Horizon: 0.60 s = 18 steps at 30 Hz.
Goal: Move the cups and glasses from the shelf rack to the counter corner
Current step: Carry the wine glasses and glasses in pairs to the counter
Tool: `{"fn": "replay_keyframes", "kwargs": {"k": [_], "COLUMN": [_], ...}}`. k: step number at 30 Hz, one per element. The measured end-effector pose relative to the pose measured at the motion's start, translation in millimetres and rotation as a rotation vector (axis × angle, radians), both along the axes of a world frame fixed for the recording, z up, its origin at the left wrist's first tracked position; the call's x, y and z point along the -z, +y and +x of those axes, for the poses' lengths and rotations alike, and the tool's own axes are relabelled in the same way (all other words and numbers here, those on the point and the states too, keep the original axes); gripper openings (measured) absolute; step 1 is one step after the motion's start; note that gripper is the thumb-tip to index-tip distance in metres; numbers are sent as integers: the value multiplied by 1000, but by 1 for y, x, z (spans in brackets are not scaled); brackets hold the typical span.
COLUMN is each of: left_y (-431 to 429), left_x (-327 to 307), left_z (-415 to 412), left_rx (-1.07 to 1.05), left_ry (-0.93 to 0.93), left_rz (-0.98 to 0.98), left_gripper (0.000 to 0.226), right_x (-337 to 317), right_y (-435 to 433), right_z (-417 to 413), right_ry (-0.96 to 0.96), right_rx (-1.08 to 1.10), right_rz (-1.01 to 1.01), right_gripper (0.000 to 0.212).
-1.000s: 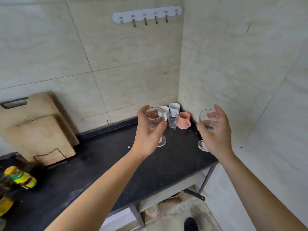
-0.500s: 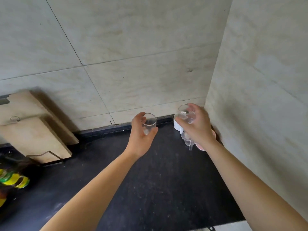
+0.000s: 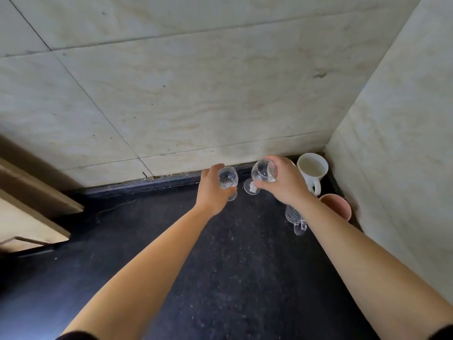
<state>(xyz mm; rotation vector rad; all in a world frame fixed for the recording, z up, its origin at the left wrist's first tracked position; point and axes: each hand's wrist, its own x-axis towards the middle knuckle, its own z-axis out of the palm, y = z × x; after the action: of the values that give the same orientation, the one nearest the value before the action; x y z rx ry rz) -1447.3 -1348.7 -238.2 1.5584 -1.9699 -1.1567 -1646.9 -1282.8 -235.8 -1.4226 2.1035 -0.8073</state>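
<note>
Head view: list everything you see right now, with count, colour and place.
glasses: 2, clear, stemmed, near the back wall; left glass, right glass
mug: 1, white, in the corner
cup: 1, pink, by the right wall, in front of the mug
small glass: 1, clear, partly behind the right forearm
boards: 2, wood, far left; back board, front board
counter: 1, black
walls: 2, beige tile, meeting at the corner
left grip: bare, holds the left glass
right grip: bare, holds the right glass
</note>
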Motion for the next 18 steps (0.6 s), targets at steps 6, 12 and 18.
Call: {"fn": "replay_keyframes", "kwargs": {"k": [6,12,18], "left_y": [-23,-27,-31], "left_x": [34,49,49], "left_z": [-11,-14,-13], "left_rx": [58,104,121], "left_ry": [-74,-83,-102], "left_rz": [0,0,31], "left_gripper": [74,74,80], "right_x": [26,42,43], "right_y": [-28,-30,-22], "right_z": [11,19,24], "right_ry": [222,297,276], "right_rx": [-37,-51,-46], "right_rz": [117,175,185], "right_gripper": [66,69,80]}}
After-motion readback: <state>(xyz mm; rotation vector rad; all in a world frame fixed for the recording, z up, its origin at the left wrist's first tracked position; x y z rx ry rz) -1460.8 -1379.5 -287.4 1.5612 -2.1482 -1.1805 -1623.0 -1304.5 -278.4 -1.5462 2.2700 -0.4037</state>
